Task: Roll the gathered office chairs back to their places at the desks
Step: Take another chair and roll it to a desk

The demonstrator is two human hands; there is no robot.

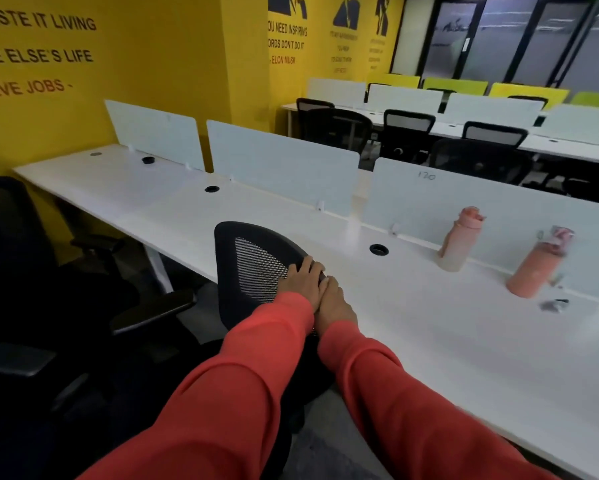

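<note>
A black mesh-backed office chair (253,265) stands right in front of me, its back close against the edge of the long white desk (429,341). Both my hands sit side by side on the top right edge of the chair's back. My left hand (300,282) curls its fingers over the rim. My right hand (334,304) lies just to its right with its fingers wrapped over the same edge. Another black chair (24,271) with armrests stands to my left, away from the desk.
Two pink water bottles (460,239) (537,268) stand on the desk at right, near pale divider screens (284,164). Round cable holes dot the desktop. A yellow wall is at left; more desks with black chairs (409,133) fill the back right.
</note>
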